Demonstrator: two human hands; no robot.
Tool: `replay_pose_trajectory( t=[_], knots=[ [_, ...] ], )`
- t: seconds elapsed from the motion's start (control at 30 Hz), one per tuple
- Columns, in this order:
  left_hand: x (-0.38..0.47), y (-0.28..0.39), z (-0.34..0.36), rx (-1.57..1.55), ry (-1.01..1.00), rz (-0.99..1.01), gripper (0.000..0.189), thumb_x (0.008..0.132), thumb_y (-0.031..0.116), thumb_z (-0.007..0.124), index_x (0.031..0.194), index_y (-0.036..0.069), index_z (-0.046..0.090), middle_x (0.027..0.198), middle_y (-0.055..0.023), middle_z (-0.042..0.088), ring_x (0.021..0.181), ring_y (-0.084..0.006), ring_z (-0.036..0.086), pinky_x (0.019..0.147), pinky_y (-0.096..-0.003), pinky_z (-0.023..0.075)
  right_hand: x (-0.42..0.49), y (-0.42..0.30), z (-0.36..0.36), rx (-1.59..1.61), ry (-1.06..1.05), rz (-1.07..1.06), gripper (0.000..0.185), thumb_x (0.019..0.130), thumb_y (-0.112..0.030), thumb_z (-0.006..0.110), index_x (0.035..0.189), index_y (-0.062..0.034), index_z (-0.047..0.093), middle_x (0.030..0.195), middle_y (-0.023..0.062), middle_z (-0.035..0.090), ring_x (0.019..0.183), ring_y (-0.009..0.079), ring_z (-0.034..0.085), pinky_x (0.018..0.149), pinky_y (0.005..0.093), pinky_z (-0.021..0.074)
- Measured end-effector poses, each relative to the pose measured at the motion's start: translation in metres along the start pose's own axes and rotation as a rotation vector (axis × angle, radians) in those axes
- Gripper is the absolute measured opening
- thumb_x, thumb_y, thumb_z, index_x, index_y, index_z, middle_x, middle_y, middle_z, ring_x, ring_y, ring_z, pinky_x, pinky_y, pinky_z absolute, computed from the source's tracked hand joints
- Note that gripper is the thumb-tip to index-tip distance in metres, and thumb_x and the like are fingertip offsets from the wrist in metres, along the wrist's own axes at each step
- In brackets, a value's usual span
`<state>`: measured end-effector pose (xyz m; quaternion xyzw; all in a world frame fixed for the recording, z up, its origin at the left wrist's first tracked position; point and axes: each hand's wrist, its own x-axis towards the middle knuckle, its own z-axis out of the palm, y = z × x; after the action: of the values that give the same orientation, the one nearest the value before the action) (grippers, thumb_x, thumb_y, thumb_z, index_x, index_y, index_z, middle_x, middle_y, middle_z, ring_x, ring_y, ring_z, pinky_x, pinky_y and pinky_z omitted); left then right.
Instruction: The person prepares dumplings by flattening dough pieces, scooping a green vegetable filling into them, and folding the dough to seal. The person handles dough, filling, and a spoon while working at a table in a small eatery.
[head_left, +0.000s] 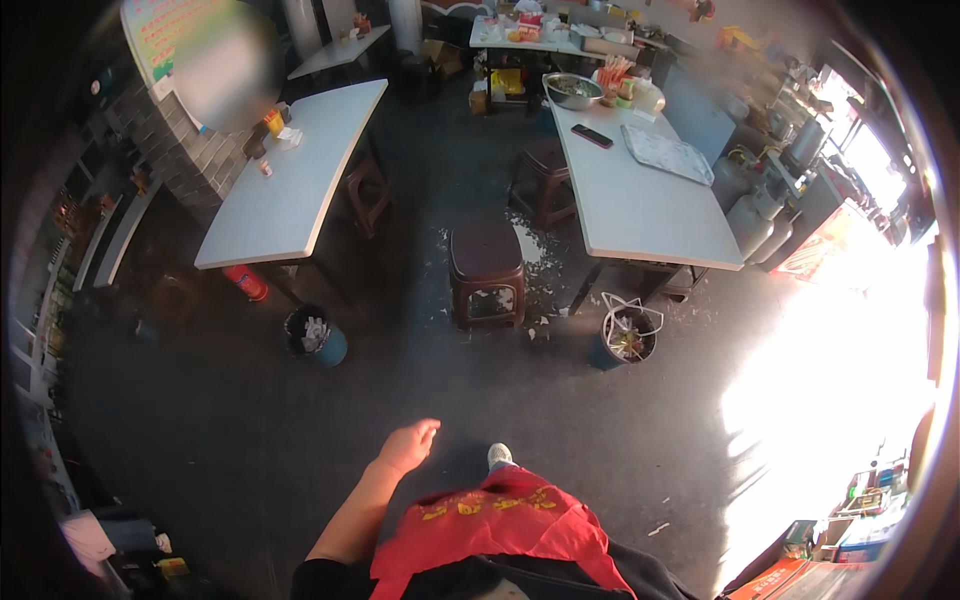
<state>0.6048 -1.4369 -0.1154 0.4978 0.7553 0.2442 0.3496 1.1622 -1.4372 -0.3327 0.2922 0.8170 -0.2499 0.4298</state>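
Note:
My left hand (411, 444) hangs over the dark floor in front of my body, left of a white shoe (499, 454). Its fingers are loosely curled together, and I see nothing in them. My right hand is out of view. A red apron (495, 517) with yellow writing covers my front. Ahead stands a brown plastic stool (486, 255). Right of it is a white table (660, 217) bearing a phone (592, 136), a marbled tray or board (667, 154) and a metal bowl (573, 91) with chopped greenish contents.
Another white table (292, 180) stands at the left. Two bins, one on the left (316, 337) and one on the right (626, 337), sit near the tables' front ends. White scraps (536, 247) litter the floor around the stool. Gas cylinders (754, 214) stand far right, beside bright sunlight.

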Motion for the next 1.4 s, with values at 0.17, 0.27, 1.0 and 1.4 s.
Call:
replay_pose_trajectory(
  t=[0.17, 0.27, 1.0, 1.4],
  knots=[
    [-0.052, -0.222, 0.043, -0.187, -0.059, -0.353, 0.033, 0.094, 0.035, 0.056, 0.105, 0.006, 0.068, 0.097, -0.0223, 0.068, 0.094, -0.0418, 0.065, 0.08, -0.0478, 0.0516, 0.116, 0.039, -0.095, -0.132, 0.142, -0.16, 0.022, 0.085, -0.027, 0.062, 0.091, -0.0128, 0.077, 0.095, 0.0093, 0.073, 0.084, 0.0293, 0.071, 0.074, 0.0411, 0.0581],
    [-0.089, -0.214, -0.012, 0.159, -0.169, -0.706, 0.038, 0.092, 0.036, 0.058, 0.103, 0.001, 0.069, 0.096, -0.0245, 0.069, 0.094, -0.0419, 0.066, 0.079, -0.0485, 0.051, 0.178, 0.073, -0.177, -0.149, 0.201, -0.05, 0.022, 0.084, -0.029, 0.062, 0.091, -0.0149, 0.077, 0.097, 0.0087, 0.073, 0.089, 0.0272, 0.07, 0.077, 0.0409, 0.0573],
    [0.437, -0.219, -0.373, -0.047, 0.278, -0.199, 0.024, 0.096, 0.025, 0.059, 0.105, 0.005, 0.07, 0.098, -0.0184, 0.071, 0.093, -0.0374, 0.068, 0.08, -0.041, 0.0536, 0.401, -0.057, -0.682, 0.238, 0.379, -0.222, 0.029, 0.092, -0.02, 0.049, 0.105, -0.0077, 0.071, 0.108, 0.0126, 0.069, 0.104, 0.0293, 0.066, 0.089, 0.0408, 0.0539],
    [0.589, -0.285, -0.435, -0.151, -0.044, -0.663, 0.028, 0.093, 0.025, 0.064, 0.109, 0.002, 0.068, 0.098, -0.0151, 0.072, 0.092, -0.0285, 0.069, 0.082, -0.0371, 0.053, 0.55, 0.064, -0.892, 1.044, 0.533, 0.267, 0.026, 0.082, -0.014, 0.063, 0.106, -0.0035, 0.07, 0.096, 0.0142, 0.072, 0.092, 0.0285, 0.069, 0.079, 0.0385, 0.0553]
  ],
)
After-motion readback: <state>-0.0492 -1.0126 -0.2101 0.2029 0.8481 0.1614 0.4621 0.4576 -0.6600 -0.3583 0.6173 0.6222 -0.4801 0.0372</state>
